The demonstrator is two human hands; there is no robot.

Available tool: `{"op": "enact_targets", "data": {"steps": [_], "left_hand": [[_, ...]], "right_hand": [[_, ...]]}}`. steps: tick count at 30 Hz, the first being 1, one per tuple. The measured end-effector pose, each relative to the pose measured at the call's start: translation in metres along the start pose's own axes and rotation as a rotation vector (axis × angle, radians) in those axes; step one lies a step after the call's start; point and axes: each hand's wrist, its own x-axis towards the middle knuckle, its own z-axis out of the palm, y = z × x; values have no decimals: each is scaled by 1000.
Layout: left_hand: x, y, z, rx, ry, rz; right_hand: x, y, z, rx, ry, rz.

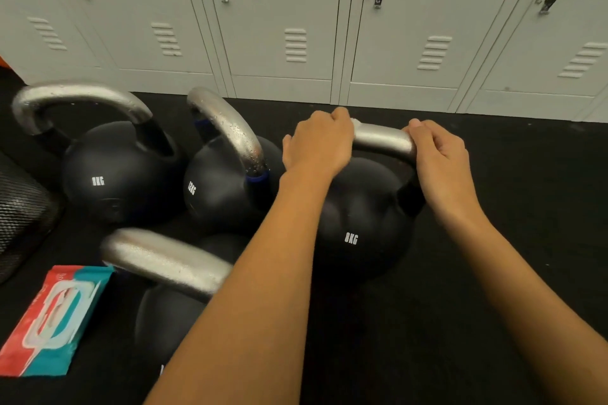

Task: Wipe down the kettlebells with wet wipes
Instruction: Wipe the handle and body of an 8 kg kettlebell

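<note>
A black kettlebell marked 8KG (pixel 358 223) stands upright on the dark floor, its silver handle (pixel 381 140) running left to right. My left hand (pixel 317 143) grips the left end of that handle, and a bit of white wipe (pixel 355 123) shows at its fingers. My right hand (pixel 439 154) grips the handle's right end. Three more black kettlebells stand to the left: another 8KG one (pixel 108 171), one with a blue band on its handle (pixel 220 187), and a near one (pixel 164 312) partly hidden by my left forearm.
A red and teal pack of wet wipes (pixel 49 319) lies on the floor at lower left. A black mesh-textured object (pixel 19 214) sits at the left edge. Grey lockers (pixel 296 20) line the wall behind. Bare black floor (pixel 526 207) extends to the right.
</note>
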Motion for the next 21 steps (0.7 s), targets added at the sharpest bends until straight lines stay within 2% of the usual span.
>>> {"op": "enact_targets", "data": {"steps": [2, 4, 7, 10, 12, 16, 18, 21], "left_hand": [[12, 3, -12, -2, -198, -82], [18, 9, -21, 146, -319, -33], [17, 21, -19, 332, -373, 162], [6, 29, -4, 490, -370, 439], [1, 26, -4, 423, -346, 547], [9, 9, -22, 235, -377, 447], [17, 5, -29, 312, -435, 347], [19, 13, -26, 421, -471, 326]], "right_hand": [[0, 0, 1, 14, 12, -7], [0, 1, 0, 15, -1, -9], [1, 2, -3, 10, -42, 3], [1, 3, -5, 48, -52, 14], [1, 3, -7, 81, -43, 25], [9, 7, -11, 157, 16, 116], [12, 9, -13, 188, 26, 158], [17, 7, -17, 242, 16, 185]]}}
